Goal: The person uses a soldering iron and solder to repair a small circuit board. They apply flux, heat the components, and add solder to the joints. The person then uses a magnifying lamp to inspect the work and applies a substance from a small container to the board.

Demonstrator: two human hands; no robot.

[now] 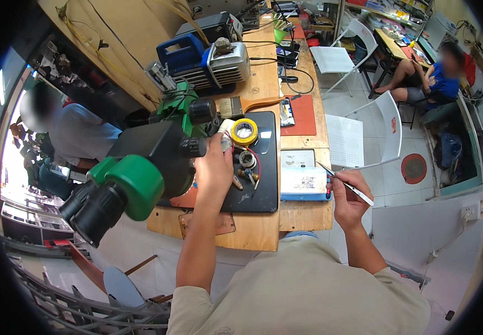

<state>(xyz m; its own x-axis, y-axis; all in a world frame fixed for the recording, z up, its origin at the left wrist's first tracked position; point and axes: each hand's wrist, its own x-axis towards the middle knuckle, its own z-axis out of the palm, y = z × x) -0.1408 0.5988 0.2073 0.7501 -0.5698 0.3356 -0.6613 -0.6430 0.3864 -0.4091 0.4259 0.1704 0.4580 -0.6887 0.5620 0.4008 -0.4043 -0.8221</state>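
My right hand (350,198) is closed on a slim pair of silvery-white tweezers (358,194). Its tip points up and left, over a white box lid or booklet (304,181) with a printed drawing. My left hand (214,159) is beside the black microscope (149,145) with green parts. Its fingers curl by a small whitish object (226,126); what they grip is partly hidden. Right of that hand, a roll of yellow tape (244,132), a small round metal jar (247,159) and other small parts lie on a black mat (261,192).
A wide brush (231,107), a phone (287,113) and an orange mat (305,114) lie farther back on the wooden bench (247,237). Behind them stands a blue-and-grey machine (208,61). White chairs (345,139) stand at right; one person sits beyond, another is at left.
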